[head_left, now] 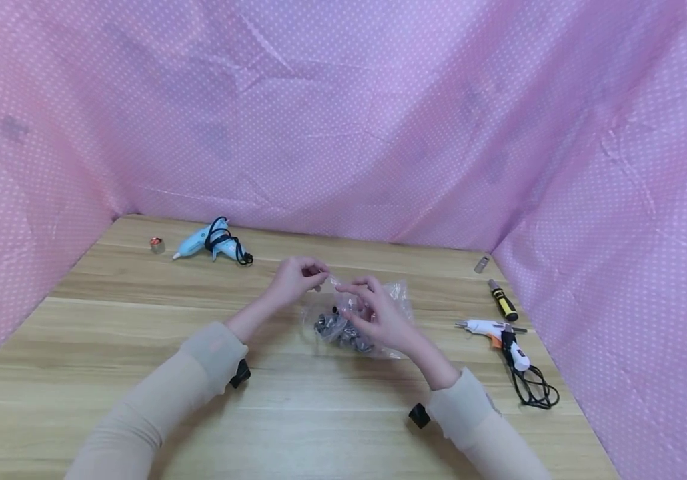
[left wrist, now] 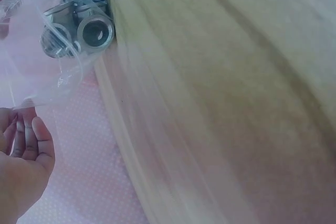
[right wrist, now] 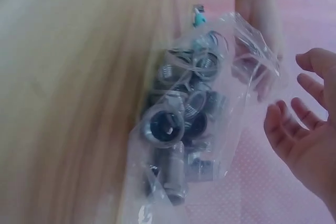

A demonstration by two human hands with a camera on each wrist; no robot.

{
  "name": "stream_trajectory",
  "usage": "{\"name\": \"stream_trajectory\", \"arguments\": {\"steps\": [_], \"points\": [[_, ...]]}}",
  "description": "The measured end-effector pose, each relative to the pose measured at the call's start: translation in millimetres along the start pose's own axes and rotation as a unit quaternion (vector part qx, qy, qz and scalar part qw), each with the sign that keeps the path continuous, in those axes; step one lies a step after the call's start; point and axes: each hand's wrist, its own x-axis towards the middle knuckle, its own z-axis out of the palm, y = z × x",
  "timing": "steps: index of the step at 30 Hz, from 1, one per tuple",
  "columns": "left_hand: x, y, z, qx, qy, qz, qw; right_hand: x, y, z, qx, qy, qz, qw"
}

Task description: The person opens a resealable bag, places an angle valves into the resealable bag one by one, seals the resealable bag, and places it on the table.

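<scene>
A clear plastic bag (head_left: 402, 303) lies on the wooden table, holding several grey threaded pipe fittings (head_left: 352, 337). My left hand (head_left: 297, 279) pinches the upper edge of the bag between thumb and fingers. In the left wrist view, that hand (left wrist: 26, 166) is beside the bag's thin film (left wrist: 58, 85), with round fitting openings (left wrist: 95, 34) showing through. My right hand (head_left: 382, 320) is over the bag's right side, fingers spread and bent a little. In the right wrist view, the right hand (right wrist: 310, 135) appears apart from the bag (right wrist: 236, 129), with nothing in its grasp.
At the back left are a blue glue gun (head_left: 202, 240) with a black cord and a small metal fitting (head_left: 157, 245). Along the right lie another metal piece (head_left: 481, 265), a yellow-black screwdriver (head_left: 503, 301) and a white glue gun (head_left: 484, 327). Pink dotted cloth (head_left: 343, 133) surrounds the table.
</scene>
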Motion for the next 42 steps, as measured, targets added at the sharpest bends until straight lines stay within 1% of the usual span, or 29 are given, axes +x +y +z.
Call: {"name": "stream_trajectory", "arguments": {"steps": [1,3,5,9,13,16,19,22,25,27,30,32,34,37,40,42], "points": [[0.2,0.6,-0.2,-0.002,0.000,-0.002,1.0000,-2.9,-2.1,0.9,-0.027,0.001,-0.008,1.000],[0.6,1.7,-0.9,-0.004,-0.002,-0.006,1.0000,-7.8,-6.2,3.6,-0.064,-0.008,-0.021,0.998],[0.9,2.2,-1.4,-0.004,-0.004,-0.008,1.0000,-11.1,-10.3,7.6,-0.079,-0.031,-0.027,0.996],[0.8,2.1,-2.4,0.000,-0.009,-0.011,0.9999,-13.4,-15.3,18.5,-0.091,-0.081,-0.011,0.993],[0.2,1.0,-3.3,-0.003,-0.014,-0.014,0.9998,-9.7,-14.5,29.5,-0.105,-0.124,0.008,0.987],[0.2,-0.2,-4.3,-0.006,-0.018,-0.014,0.9997,-5.8,-14.0,34.5,-0.105,-0.145,0.006,0.984],[0.3,-0.5,-5.8,-0.008,-0.020,-0.012,0.9997,-3.8,-12.6,35.6,-0.081,-0.149,-0.009,0.985],[0.4,-0.3,-8.2,-0.008,-0.020,-0.004,0.9998,-4.3,-9.3,31.9,-0.040,-0.142,-0.029,0.989],[0.5,1.4,-11.8,-0.003,-0.019,0.001,0.9998,-5.8,-8.9,22.6,-0.015,-0.126,-0.045,0.991],[0.7,4.4,-15.0,-0.004,-0.017,0.003,0.9998,-6.9,-10.6,14.3,-0.012,-0.113,-0.054,0.992],[0.5,14.0,-21.3,-0.001,-0.005,0.003,1.0000,-7.6,-13.5,-0.6,-0.002,-0.090,-0.076,0.993],[0.5,23.8,-26.9,0.005,0.008,0.009,0.9999,-7.4,-15.3,-11.9,0.004,-0.074,-0.090,0.993],[0.7,35.8,-33.5,0.016,0.022,0.017,0.9995,-7.0,-17.1,-24.4,0.023,-0.057,-0.099,0.993],[0.2,57.1,-45.1,0.033,0.036,0.035,0.9982,-4.1,-20.7,-45.8,0.065,-0.030,-0.114,0.991],[-1.6,80.2,-56.9,0.053,0.046,0.056,0.9959,2.5,-23.1,-68.5,0.123,0.007,-0.132,0.984],[-3.0,94.7,-63.7,0.064,0.054,0.064,0.9944,8.8,-23.0,-82.4,0.170,0.028,-0.140,0.975]]}}
